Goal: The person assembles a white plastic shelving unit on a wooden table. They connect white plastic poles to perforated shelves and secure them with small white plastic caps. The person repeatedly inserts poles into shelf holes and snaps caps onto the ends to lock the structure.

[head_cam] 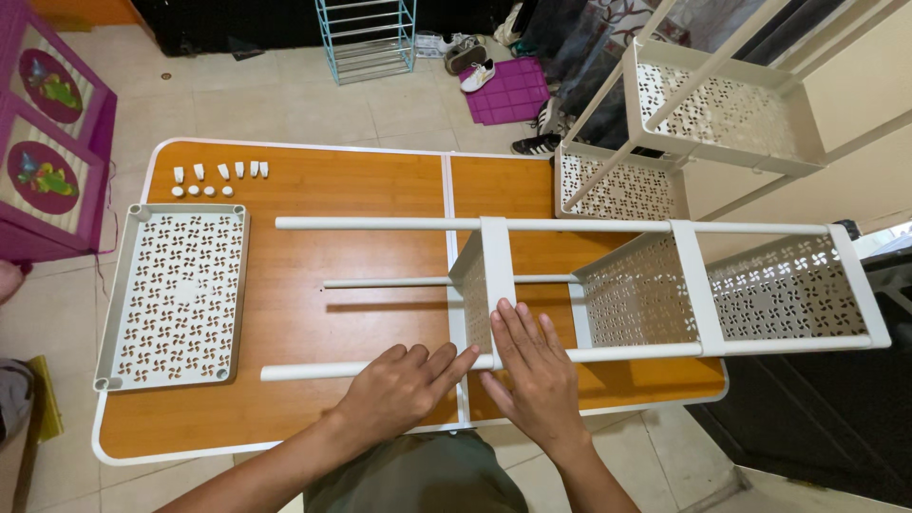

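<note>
The white shelf rack (pixel 608 285) lies on its side across the right of the orange surface (pixel 323 313), its poles reaching left. Both hands rest flat, grip released: the left hand (pixel 404 385) on the near pole (pixel 313 370), the right hand (pixel 537 370) against the leftmost perforated tray (pixel 480 285). It looks light but springy (thin plastic, push-fit joints), so holding near a joint seems safest.
</note>
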